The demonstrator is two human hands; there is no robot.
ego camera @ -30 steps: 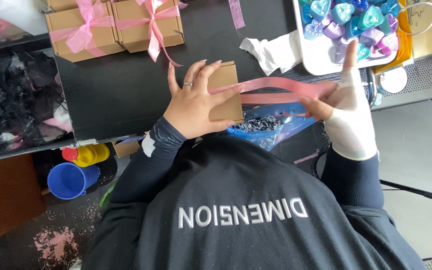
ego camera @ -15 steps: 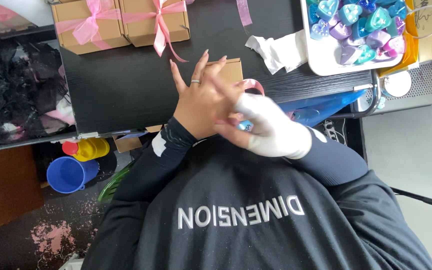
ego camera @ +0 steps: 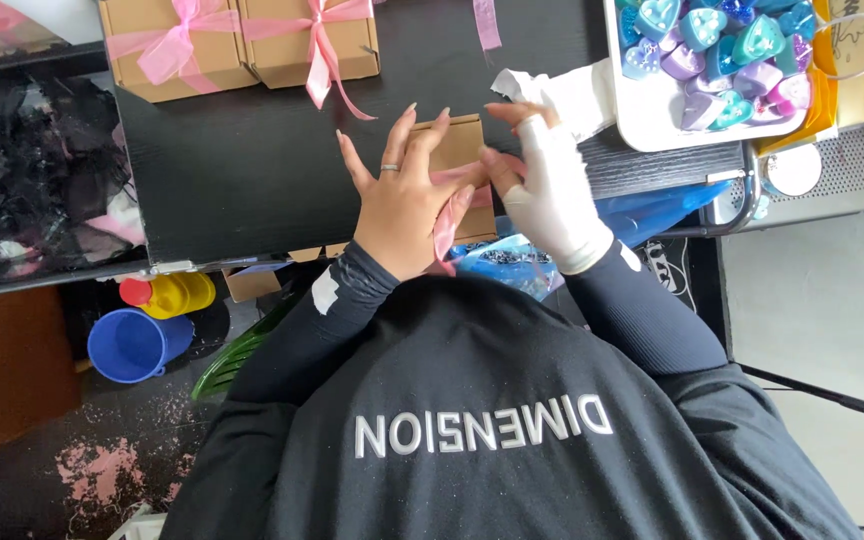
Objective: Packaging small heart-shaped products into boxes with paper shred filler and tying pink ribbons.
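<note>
A small brown cardboard box point(ego camera: 464, 140) lies near the front edge of the black table point(ego camera: 252, 170). My left hand point(ego camera: 402, 200), bare with a ring, rests over the box with its fingers fanned up and pins a pink ribbon point(ego camera: 446, 222) against it with the thumb. My right hand point(ego camera: 550, 190), in a white glove with bare fingertips, meets it from the right and pinches the same ribbon on top of the box. The ribbon's loose end hangs down over the box's near side. Most of the box lid is hidden by my hands.
Two brown boxes tied with pink bows point(ego camera: 177, 50) point(ego camera: 314, 42) stand at the back left. A white tray point(ego camera: 652, 125) of coloured heart-shaped pieces sits back right, with crumpled white paper point(ego camera: 574, 95) beside it. Black shredded filler point(ego camera: 22, 170) lies left; a blue bucket point(ego camera: 134, 345) stands below.
My right hand had the ribbon stretched far out to the right; it swung back across to my left hand, and both hands now sit close together on the box.
</note>
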